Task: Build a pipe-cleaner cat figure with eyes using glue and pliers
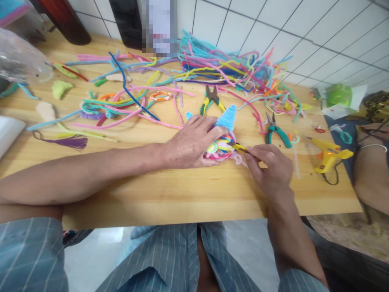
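Note:
My left hand (194, 142) rests over a colourful pipe-cleaner figure (223, 152) on the wooden table, its fingers curled round it. A light-blue pointed, ear-like piece (227, 118) sticks up from the figure, and a second blue tip shows behind my knuckles. Much of the figure is hidden under that hand. My right hand (269, 166) is closed on a slim yellow-and-black tool (241, 148), whose tip meets the figure's right side; its exact kind is unclear. Just beyond the figure lie pliers with yellow-and-green handles (212, 97).
Teal-handled pliers (275, 129) and a yellow glue gun (330, 155) lie to the right. A heap of pipe cleaners (225, 67) is by the tiled wall, with more loose ones at left. A purple tassel (73, 142) sits there. Another person's arm (372, 170) is at far right.

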A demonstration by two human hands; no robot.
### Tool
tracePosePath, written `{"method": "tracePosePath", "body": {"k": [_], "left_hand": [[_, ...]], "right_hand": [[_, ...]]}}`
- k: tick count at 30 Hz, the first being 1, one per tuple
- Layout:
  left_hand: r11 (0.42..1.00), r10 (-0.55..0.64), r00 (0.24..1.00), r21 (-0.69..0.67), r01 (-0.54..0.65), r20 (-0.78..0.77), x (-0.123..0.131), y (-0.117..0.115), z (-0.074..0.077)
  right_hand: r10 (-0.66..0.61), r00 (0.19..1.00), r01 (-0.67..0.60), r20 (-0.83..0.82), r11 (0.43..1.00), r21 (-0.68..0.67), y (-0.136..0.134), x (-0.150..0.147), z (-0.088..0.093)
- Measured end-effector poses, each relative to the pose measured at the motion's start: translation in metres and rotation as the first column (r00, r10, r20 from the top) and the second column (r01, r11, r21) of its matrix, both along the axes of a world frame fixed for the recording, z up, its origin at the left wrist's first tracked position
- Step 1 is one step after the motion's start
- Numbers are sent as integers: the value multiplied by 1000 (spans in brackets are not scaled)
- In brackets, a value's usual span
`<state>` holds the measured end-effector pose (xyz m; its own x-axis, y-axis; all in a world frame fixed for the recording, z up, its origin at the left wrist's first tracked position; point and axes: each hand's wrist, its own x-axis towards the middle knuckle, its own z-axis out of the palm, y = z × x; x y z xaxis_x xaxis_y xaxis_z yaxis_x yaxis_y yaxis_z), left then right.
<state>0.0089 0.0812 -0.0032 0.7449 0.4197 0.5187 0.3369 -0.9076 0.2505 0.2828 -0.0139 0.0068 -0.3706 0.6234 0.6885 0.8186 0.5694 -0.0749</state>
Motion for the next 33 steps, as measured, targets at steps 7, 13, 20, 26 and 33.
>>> {"method": "tracePosePath", "body": {"k": [7, 13, 20, 26, 33], "left_hand": [[1000, -3, 1000, -12, 3, 8, 0, 0, 0], [1000, 0, 1000, -31, -1, -14, -1, -1, 2], [1000, -4, 1000, -23, 4, 0, 0, -1, 1], [1000, 10, 1000, 12, -10, -1, 0, -1, 0], [1000, 5, 1000, -14, -5, -11, 0, -1, 1]], "right_hand": [[5, 1000, -5, -28, 1000, -1, 2, -1, -1], [-7, 999, 7, -41, 1000, 6, 2, -1, -2], [-6, 999, 7, -34, 1000, 26, 3, -2, -1], [-42, 998, 43, -48, 999, 8, 2, -1, -1], [7, 998, -6, -58, 1000, 12, 3, -2, -1]]}}
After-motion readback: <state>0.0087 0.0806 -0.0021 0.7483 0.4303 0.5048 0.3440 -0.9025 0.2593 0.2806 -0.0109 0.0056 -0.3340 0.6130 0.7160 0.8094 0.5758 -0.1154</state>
